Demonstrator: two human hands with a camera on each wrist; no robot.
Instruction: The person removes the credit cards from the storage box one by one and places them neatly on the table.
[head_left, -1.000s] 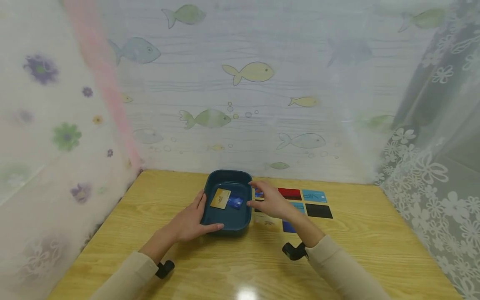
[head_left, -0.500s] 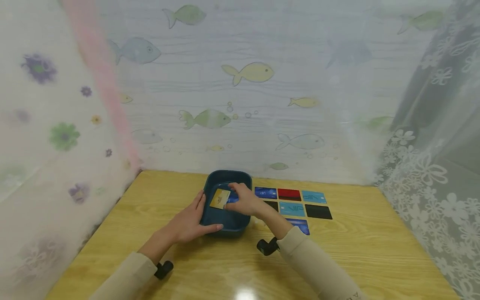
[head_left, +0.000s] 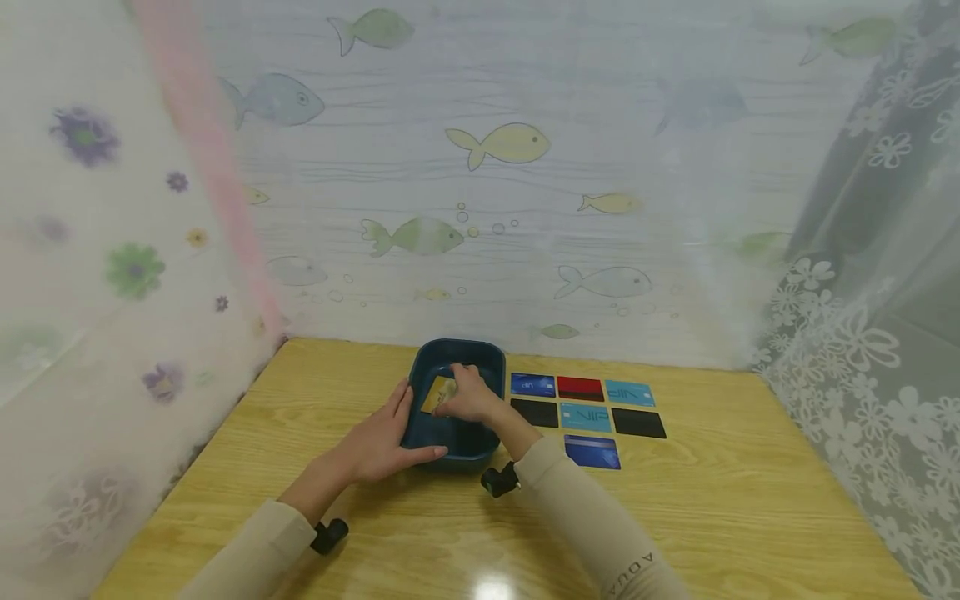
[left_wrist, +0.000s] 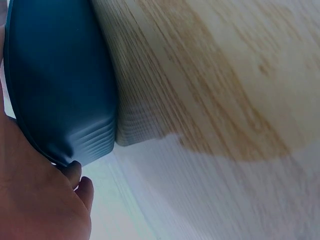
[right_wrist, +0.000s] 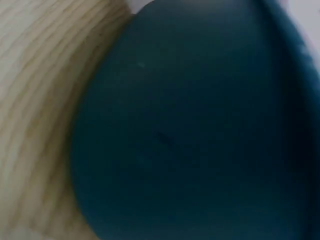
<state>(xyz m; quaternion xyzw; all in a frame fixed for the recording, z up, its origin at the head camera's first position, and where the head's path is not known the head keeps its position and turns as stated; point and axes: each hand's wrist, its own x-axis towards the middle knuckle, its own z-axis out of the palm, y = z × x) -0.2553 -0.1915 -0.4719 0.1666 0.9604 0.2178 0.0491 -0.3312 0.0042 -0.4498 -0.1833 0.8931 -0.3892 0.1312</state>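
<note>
My left hand holds the near left corner of a dark blue plastic tray. Its thumb lies along the near rim and its fingers run along the left wall; in the left wrist view its fingertips bend past the tray's edge. My right hand reaches inside the tray, thumb and fingers spread around a gold card, which they appear to pinch by its edges. A gold card shows on the tray floor left of the fingers. The hand hides the blue card there. Tray wall fills the right wrist view.
Right of the tray, several cards lie in rows: dark blue, red, light blue, black, another light blue, another black and, nearest, blue. Printed fabric hangs behind the wooden table.
My right hand has moved left from the tray's right rim to over the gold card inside. A blurred gold patch beside the nearest blue card is gone. My left hand stays put.
</note>
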